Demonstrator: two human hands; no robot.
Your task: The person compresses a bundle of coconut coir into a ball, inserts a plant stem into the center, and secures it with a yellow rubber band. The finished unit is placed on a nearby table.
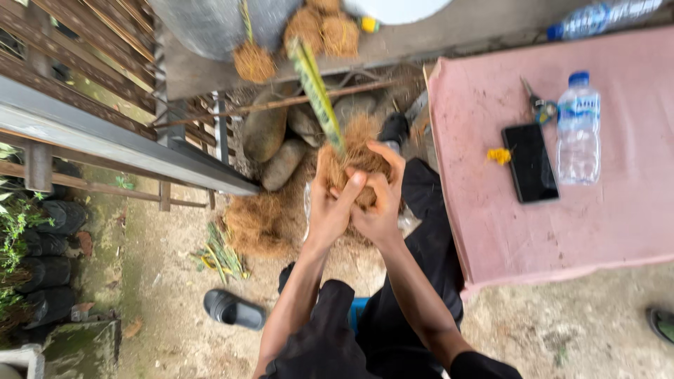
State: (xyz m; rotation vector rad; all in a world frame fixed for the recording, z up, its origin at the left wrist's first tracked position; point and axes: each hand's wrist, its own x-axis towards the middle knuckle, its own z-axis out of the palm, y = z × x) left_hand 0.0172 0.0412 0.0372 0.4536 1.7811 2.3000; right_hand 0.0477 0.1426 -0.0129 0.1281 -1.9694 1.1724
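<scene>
Head view: both hands are clasped round a shaggy brown ball of coconut fibre (354,158), left hand (328,207) at seven o'clock of it, right hand (379,203) at five, equally near. A long green-yellow leaf stalk (316,91) rises from the ball towards eleven o'clock. The pink desk (597,224) lies at three.

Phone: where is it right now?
In the head view the black phone lies flat on the pink table at right, just left of the upright clear water bottle and below the scissors, well away from both hands.
</scene>
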